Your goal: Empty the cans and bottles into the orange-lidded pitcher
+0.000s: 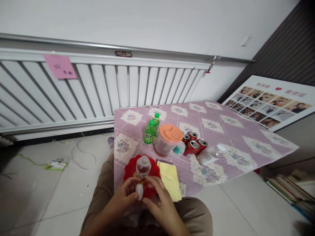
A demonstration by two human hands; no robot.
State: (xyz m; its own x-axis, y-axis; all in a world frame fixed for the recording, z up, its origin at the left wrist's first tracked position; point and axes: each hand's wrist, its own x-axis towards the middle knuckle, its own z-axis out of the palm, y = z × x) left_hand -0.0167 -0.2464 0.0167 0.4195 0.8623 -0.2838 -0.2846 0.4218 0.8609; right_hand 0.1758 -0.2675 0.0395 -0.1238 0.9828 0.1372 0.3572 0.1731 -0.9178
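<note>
My left hand (127, 195) is closed in a pinch around a white bottle cap (139, 191), close to the front of the table. My right hand (158, 196) is just to the right of it, thumb and fingers apart, with nothing visible between them. Its fingertips come near the base of a clear plastic bottle (143, 165); I cannot tell whether they touch it. The bottle stands upright, its top seemingly uncapped, on a red scalloped tray (128, 169). A folded yellow cloth (169, 180) lies right of the tray.
Behind the tray stand two green bottles (149, 132), a clear tub with an orange lid (169, 133), a lidded round container (178, 149) and several red cans (192, 147). Another clear bottle (211, 154) lies tilted at right. A radiator (137, 85) runs behind the table.
</note>
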